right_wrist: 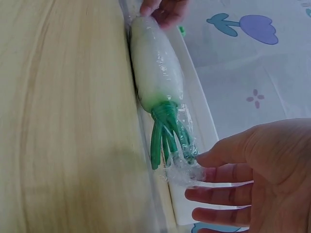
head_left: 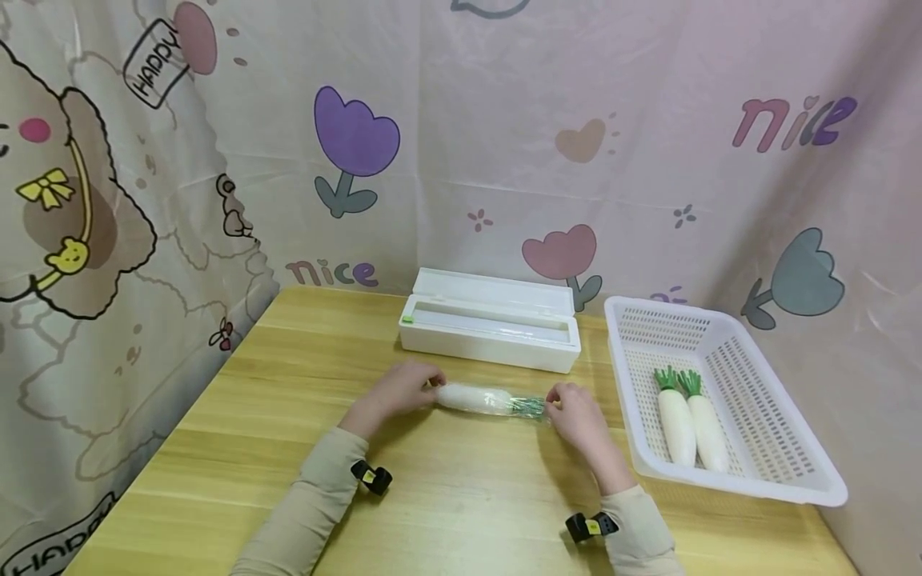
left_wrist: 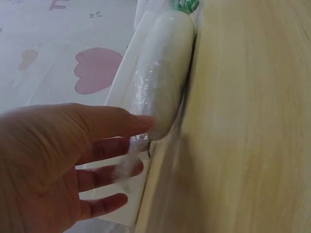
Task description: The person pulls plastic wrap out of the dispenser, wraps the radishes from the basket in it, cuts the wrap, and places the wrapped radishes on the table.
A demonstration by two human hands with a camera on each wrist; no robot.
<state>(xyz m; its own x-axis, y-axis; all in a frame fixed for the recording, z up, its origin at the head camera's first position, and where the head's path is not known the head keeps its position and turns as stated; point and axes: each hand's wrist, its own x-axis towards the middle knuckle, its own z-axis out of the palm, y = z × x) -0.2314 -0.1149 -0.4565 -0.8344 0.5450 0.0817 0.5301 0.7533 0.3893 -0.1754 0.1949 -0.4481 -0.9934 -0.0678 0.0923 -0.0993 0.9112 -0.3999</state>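
A white radish [head_left: 471,398] with green leaf stalks [right_wrist: 167,128] lies crosswise on the table, wrapped in clear plastic wrap [right_wrist: 182,174]. At the root end, my left hand [head_left: 403,389] pinches the loose end of the wrap between thumb and index finger; the other fingers spread apart in the left wrist view. On the leafy end, my right hand [head_left: 579,418] pinches the gathered film just past the stalks with thumb and forefinger. The film looks crumpled at both ends and smooth over the radish body.
Behind the radish stands a white wrap dispenser box [head_left: 490,340] with its lid raised and a green piece at its left. To the right, a white plastic basket [head_left: 774,416] holds two unwrapped radishes [head_left: 677,428]. A printed curtain [head_left: 468,144] hangs behind the wooden table [head_left: 461,512].
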